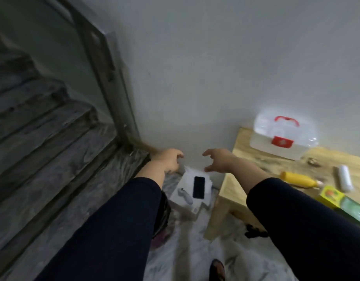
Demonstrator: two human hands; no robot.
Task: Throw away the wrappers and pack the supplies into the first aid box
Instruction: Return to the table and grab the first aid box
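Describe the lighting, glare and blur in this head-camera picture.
Head view: dim, greyish light overall; the white first aid box on the wooden table glares, washing out its lid; both hands and the stairs look soft; wide-angle bending curves the door frame.

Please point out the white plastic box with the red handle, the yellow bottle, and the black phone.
White plastic box with red handle [284,136]: head view, front wall.
Yellow bottle [296,179]: head view, body middle.
Black phone [199,187]: head view, screen centre.

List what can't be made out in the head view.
- First aid box: contents washed out by glare, lid closed.
- Green packet: cut off by the right edge.
- Yellow box: label too blurred to read.
- Small item behind the yellow bottle: too small.
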